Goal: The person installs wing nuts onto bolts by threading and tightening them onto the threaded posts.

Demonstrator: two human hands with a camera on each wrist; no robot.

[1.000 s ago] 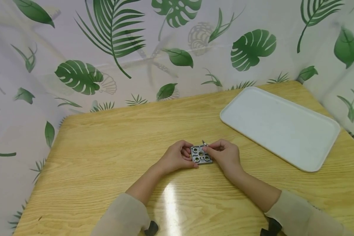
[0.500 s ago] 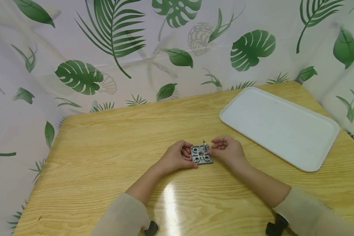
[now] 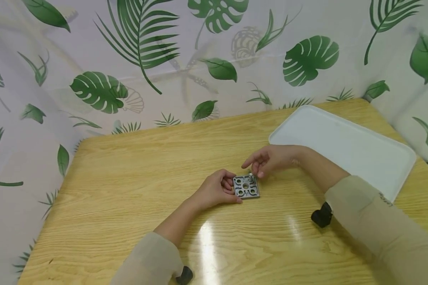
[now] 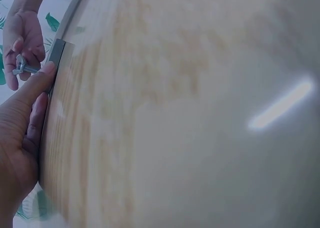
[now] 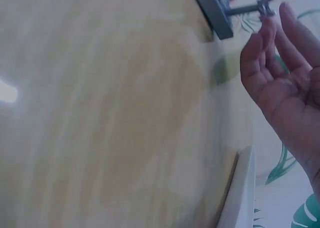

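Note:
In the head view a square grey metal plate [image 3: 246,186] with several round holes lies flat on the wooden table. My left hand [image 3: 214,190] grips it from the left, thumb at the near edge and fingers at the far side. A wing screw [image 3: 251,178] stands up at the plate's far right corner; its winged head [image 5: 266,6] and thin shank show in the right wrist view. My right hand [image 3: 269,159] hovers just beyond that corner, index finger extended and the other fingers loosely bent. Its fingertips are close to the winged head; whether they touch it I cannot tell.
A white rectangular tray [image 3: 342,146] lies at the right rear of the table [image 3: 146,174], partly covered by the right forearm. Behind the table hangs a leaf-printed cloth [image 3: 185,71]. Black devices [image 3: 322,215] are strapped at both wrists.
My right hand has moved off the corner to the far side of the plate, its forearm swinging forward and its index finger straightening. The left hand and plate stay in place.

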